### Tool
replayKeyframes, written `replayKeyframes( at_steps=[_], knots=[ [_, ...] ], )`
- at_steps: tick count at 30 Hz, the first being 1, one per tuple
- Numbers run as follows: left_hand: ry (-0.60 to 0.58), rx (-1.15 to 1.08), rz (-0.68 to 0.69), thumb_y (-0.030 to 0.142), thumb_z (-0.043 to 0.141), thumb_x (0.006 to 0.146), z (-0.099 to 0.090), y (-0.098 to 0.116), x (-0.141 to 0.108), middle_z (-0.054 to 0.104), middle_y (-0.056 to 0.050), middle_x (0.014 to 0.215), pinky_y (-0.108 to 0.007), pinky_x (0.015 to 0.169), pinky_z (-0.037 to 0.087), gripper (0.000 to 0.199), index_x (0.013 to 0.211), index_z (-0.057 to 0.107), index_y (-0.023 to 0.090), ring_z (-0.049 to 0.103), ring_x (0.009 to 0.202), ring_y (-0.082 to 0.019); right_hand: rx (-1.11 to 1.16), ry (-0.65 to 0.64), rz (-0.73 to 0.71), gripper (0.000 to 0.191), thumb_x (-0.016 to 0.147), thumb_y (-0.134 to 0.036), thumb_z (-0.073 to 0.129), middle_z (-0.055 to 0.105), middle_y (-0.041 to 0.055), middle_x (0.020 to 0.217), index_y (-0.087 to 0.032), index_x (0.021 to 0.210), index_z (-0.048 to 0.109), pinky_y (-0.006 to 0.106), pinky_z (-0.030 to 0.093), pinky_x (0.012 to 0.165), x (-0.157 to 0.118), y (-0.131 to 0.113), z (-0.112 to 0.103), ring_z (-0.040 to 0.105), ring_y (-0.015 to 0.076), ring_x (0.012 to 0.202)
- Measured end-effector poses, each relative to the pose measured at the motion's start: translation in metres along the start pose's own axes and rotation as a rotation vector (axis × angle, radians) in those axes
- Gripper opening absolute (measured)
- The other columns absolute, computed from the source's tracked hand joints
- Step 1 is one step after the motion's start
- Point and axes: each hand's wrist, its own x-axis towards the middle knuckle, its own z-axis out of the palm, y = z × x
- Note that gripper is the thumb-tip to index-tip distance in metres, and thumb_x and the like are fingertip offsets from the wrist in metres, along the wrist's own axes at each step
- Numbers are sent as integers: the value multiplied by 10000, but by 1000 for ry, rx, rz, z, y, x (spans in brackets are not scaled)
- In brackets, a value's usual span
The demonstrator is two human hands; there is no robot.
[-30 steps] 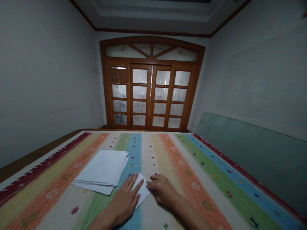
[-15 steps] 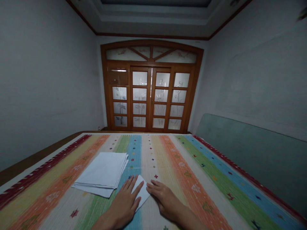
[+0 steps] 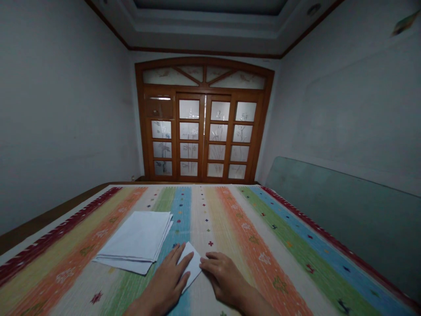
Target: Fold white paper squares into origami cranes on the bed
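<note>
A small folded piece of white paper [image 3: 193, 264] lies on the striped cloth near the front. My left hand [image 3: 169, 278] rests flat over its left part, fingers spread, hiding some of it. At the paper's right corner is my right hand [image 3: 226, 276], its fingers drawn together with the fingertips touching the edge; whether they pinch it is hard to make out. A stack of larger white sheets [image 3: 136, 237] sits to the left, beyond my left hand, with its edges slightly fanned.
The striped cloth [image 3: 263, 228] covers the table, whose brown edge [image 3: 49, 215] shows at the left. A pale green panel [image 3: 329, 197] stands along the right side. Wooden doors with glass panes [image 3: 204, 136] are at the far end.
The view has shifted slightly. My right hand's fingers have drawn closer together at the paper's corner; my left hand stays on the paper.
</note>
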Motion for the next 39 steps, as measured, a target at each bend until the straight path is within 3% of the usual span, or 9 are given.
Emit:
replayKeyframes(
  at_steps=[5,10,16,19,23,26,30,34,39],
  knots=[
    [19,-182,-61,247,553,952,-12,9,5,607,-79,1413,-473,1098,485,305,1224,683,295,574,1295,-283,-37,56,51,359,833,-88,594,760,97,1168,-232,1140,715,432,504,994,-2,1,-2,654,304,1140],
    [27,-345,-62,197,546,918,-22,17,7,668,-87,1315,-432,1057,523,291,1142,715,274,628,1223,-265,-87,76,178,328,835,-56,564,766,109,1103,-212,1062,742,462,491,1016,-1,7,-8,627,318,1172],
    [-20,-396,7,140,591,848,-22,17,3,651,-89,1342,-414,1080,495,376,1191,677,269,603,1254,-260,-158,86,252,380,826,-34,563,643,146,1340,-182,1137,724,532,425,1102,-1,14,-11,516,349,1308],
    [-24,-400,5,202,615,893,-14,11,4,671,-73,1313,-411,1075,494,353,1232,653,292,613,1236,-258,-141,140,220,335,875,-48,529,649,160,1303,-177,1127,707,533,453,1067,0,13,-11,536,334,1267],
    [-17,-428,-1,257,648,914,-8,7,6,685,-71,1280,-410,1073,481,378,1288,619,295,613,1218,-267,-20,232,66,276,935,-95,501,680,137,1198,-188,1130,673,465,496,1003,0,3,-15,593,278,1145],
    [-27,-441,-20,248,680,893,-13,9,8,693,-66,1257,-405,1093,457,381,1268,626,284,592,1233,-266,68,170,13,221,908,-157,588,703,108,1109,-199,1103,683,408,520,925,0,-6,-17,616,260,1055],
    [-37,-448,-14,240,685,893,-19,13,9,694,-64,1246,-388,1082,461,362,1249,630,271,595,1221,-256,106,69,57,225,837,-220,709,714,86,1082,-203,1061,700,386,508,896,-2,-11,-17,619,257,1008],
    [-25,-430,-23,281,663,920,-17,12,8,702,-66,1239,-395,1071,473,311,1231,646,276,613,1210,-258,119,64,88,184,844,-193,697,716,77,1075,-204,1028,708,364,487,917,-4,-10,-17,621,238,1015],
    [-6,-416,-71,296,632,946,-16,13,9,731,-55,1180,-369,1036,502,207,1143,688,267,653,1158,-245,135,45,89,279,760,-245,803,712,70,1092,-207,1022,714,355,485,919,-4,-9,-18,623,242,1025]
  ],
)
